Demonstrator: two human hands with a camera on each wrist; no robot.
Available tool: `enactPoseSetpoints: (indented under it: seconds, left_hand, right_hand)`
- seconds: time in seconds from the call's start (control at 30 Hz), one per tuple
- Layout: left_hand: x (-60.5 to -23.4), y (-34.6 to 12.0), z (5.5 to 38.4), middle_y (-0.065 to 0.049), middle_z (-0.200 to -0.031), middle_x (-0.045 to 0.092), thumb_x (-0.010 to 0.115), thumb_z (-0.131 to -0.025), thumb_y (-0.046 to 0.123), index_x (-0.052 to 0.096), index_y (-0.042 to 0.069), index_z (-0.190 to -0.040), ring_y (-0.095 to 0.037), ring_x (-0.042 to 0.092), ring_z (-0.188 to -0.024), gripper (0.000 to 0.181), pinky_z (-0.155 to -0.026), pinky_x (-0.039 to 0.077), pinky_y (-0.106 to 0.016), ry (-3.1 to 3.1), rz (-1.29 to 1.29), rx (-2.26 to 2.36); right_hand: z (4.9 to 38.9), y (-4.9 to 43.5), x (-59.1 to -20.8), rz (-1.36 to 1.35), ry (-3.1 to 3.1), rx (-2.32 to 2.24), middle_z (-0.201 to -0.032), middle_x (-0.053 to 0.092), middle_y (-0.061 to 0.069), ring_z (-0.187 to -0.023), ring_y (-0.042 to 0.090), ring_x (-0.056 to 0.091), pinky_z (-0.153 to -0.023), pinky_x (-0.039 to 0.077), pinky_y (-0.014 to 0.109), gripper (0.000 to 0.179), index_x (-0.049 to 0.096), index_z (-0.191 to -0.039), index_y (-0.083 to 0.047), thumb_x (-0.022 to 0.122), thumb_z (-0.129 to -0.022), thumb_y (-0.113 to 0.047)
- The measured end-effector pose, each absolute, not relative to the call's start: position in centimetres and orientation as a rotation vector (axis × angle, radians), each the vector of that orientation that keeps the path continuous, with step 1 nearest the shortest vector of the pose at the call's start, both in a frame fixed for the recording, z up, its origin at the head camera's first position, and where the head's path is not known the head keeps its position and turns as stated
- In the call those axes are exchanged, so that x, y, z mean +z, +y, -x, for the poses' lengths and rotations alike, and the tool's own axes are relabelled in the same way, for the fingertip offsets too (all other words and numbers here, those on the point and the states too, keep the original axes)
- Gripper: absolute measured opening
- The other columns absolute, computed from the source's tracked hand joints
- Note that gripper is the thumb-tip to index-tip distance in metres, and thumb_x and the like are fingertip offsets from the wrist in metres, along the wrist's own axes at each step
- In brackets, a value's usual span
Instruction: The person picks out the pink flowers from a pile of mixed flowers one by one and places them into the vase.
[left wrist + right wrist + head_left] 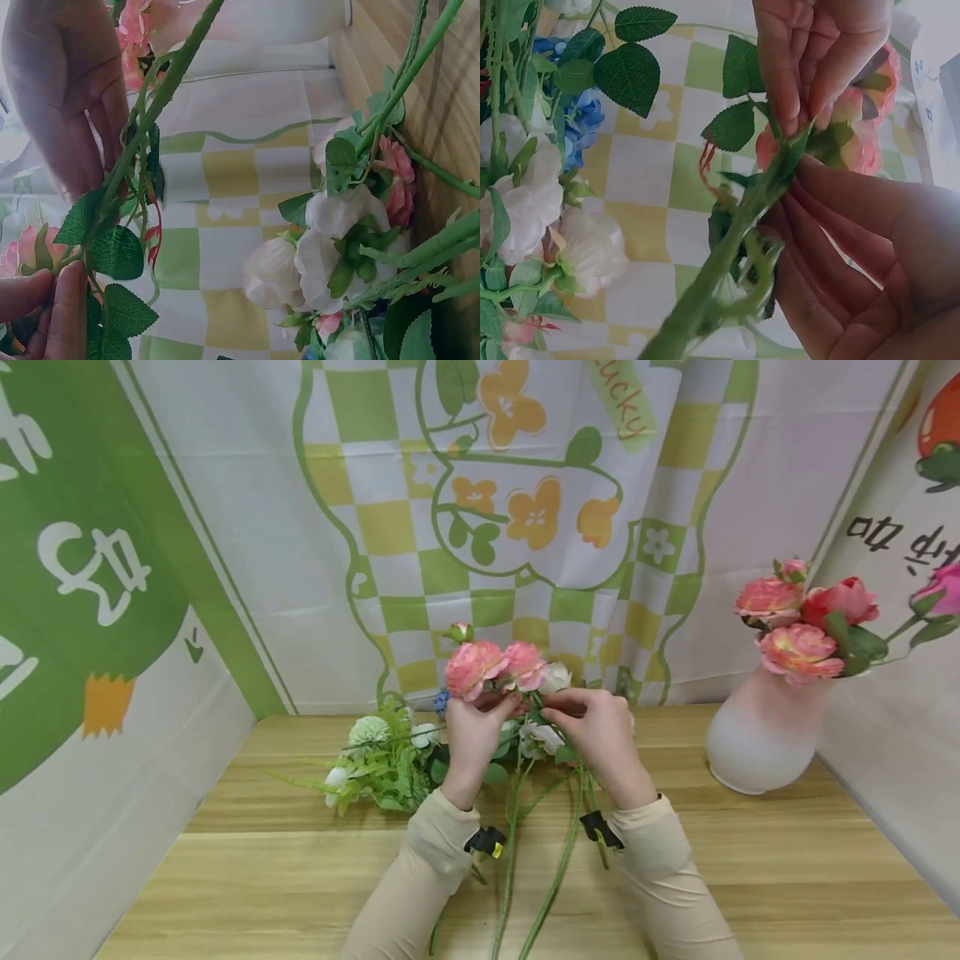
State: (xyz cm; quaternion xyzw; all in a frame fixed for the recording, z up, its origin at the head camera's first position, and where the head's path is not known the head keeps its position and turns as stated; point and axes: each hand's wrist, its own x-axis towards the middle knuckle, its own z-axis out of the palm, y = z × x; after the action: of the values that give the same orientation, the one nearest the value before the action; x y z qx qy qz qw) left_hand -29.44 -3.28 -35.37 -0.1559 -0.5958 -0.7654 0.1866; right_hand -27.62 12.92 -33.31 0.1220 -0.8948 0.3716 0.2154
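A spray of pink artificial peonies (pixel 476 670) is held up above the table. My left hand (pixel 468 739) pinches it between thumb and fingers just under the flower heads; the left wrist view shows the fingertips at the base of one bloom. Beside it, my right hand (pixel 602 735) pinches the green stem (pixel 731 251) near where it branches, with thumb and fingertips close to the left hand's. Dark green leaves (pixel 118 251) hang from the branching point. Long stems (pixel 555 881) run down between the forearms toward the table's front.
On the wooden table (pixel 285 877), greenery with a pale round bloom (pixel 369 732) lies left of the hands. White flowers (pixel 540 739) and blue ones (pixel 583 124) lie behind them. A pink-white vase (pixel 761 735) with pink and red flowers (pixel 801 652) stands at right. Behind hangs a checkered curtain (pixel 435 572).
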Motion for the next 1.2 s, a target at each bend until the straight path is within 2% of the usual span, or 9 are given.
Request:
enactPoseSetpoints:
  seconds: [0.27, 0.33, 0.47, 0.57, 0.7, 0.77, 0.97, 1.2]
  left_hand:
    - [-35.58, -3.41, 29.53, -0.025, -0.101, 0.067, 0.069, -0.080, -0.007, 0.057, 0.002, -0.119, -0.036, 0.069, -0.083, 0.042, -0.071, 0.059, -0.039, -1.654, 0.431, -2.183]
    - [-35.63, -3.43, 29.59, -0.024, -0.100, 0.068, 0.069, -0.080, -0.007, 0.058, 0.003, -0.117, -0.032, 0.070, -0.080, 0.040, -0.071, 0.059, -0.040, -1.656, 0.435, -2.183]
    - [-35.70, -3.46, 29.63, -0.023, -0.097, 0.068, 0.069, -0.080, -0.006, 0.060, 0.004, -0.115, -0.024, 0.072, -0.077, 0.038, -0.072, 0.059, -0.039, -1.661, 0.428, -2.190]
    - [-35.74, -3.53, 29.67, -0.024, -0.098, 0.068, 0.069, -0.080, -0.006, 0.060, 0.005, -0.116, -0.024, 0.071, -0.078, 0.038, -0.072, 0.059, -0.039, -1.660, 0.421, -2.197]
    - [-35.78, -3.67, 29.75, -0.023, -0.100, 0.068, 0.069, -0.080, -0.007, 0.057, 0.006, -0.118, -0.031, 0.070, -0.082, 0.042, -0.071, 0.059, -0.039, -1.650, 0.415, -2.196]
    - [-35.78, -3.71, 29.80, -0.022, -0.101, 0.067, 0.070, -0.080, -0.007, 0.056, 0.006, -0.119, -0.033, 0.070, -0.083, 0.043, -0.071, 0.059, -0.039, -1.649, 0.419, -2.187]
    - [-35.85, -3.69, 29.76, -0.026, -0.098, 0.067, 0.070, -0.080, -0.005, 0.059, 0.004, -0.117, -0.029, 0.071, -0.079, 0.039, -0.071, 0.059, -0.040, -1.654, 0.422, -2.186]
    - [-35.90, -3.50, 29.81, -0.029, -0.094, 0.068, 0.069, -0.080, -0.007, 0.061, 0.001, -0.114, -0.032, 0.071, -0.077, 0.037, -0.070, 0.060, -0.040, -1.653, 0.411, -2.178]
  right_hand:
    - [27.70, 13.36, -33.20, -0.318, -2.571, 1.081, -0.092, 0.075, 0.000, -0.083, 0.017, 0.071, -0.073, 0.056, 0.040, 0.019, 0.076, -0.096, -0.019, 0.076, -0.080, -0.031]
    - [27.70, 13.43, -33.19, -0.319, -2.592, 1.081, -0.093, 0.075, 0.000, -0.084, 0.017, 0.071, -0.078, 0.054, 0.041, 0.021, 0.076, -0.096, -0.019, 0.076, -0.080, -0.031]
    - [27.74, 13.50, -33.24, -0.310, -2.626, 1.064, -0.093, 0.075, 0.000, -0.086, 0.018, 0.070, -0.092, 0.044, 0.050, 0.021, 0.076, -0.096, -0.020, 0.076, -0.079, -0.033]
    - [27.80, 13.44, -33.31, -0.304, -2.629, 1.055, -0.091, 0.075, -0.001, -0.083, 0.017, 0.070, -0.089, 0.046, 0.048, 0.020, 0.077, -0.094, -0.021, 0.076, -0.079, -0.034]
    - [27.83, 13.43, -33.41, -0.320, -2.607, 1.053, -0.089, 0.075, -0.001, -0.078, 0.015, 0.070, -0.072, 0.054, 0.038, 0.017, 0.077, -0.092, -0.021, 0.075, -0.080, -0.033]
    - [27.85, 13.47, -33.47, -0.324, -2.598, 1.049, -0.088, 0.075, -0.001, -0.077, 0.015, 0.070, -0.068, 0.055, 0.036, 0.017, 0.077, -0.091, -0.020, 0.075, -0.081, -0.033]
    - [27.90, 13.55, -33.57, -0.316, -2.597, 1.033, -0.087, 0.075, -0.002, -0.077, 0.014, 0.069, -0.068, 0.055, 0.036, 0.015, 0.077, -0.090, -0.020, 0.074, -0.082, -0.033]
    - [27.81, 13.46, -33.47, -0.331, -2.558, 1.010, -0.085, 0.075, 0.000, -0.075, 0.015, 0.070, -0.066, 0.055, 0.036, 0.014, 0.077, -0.089, -0.017, 0.075, -0.081, -0.028]
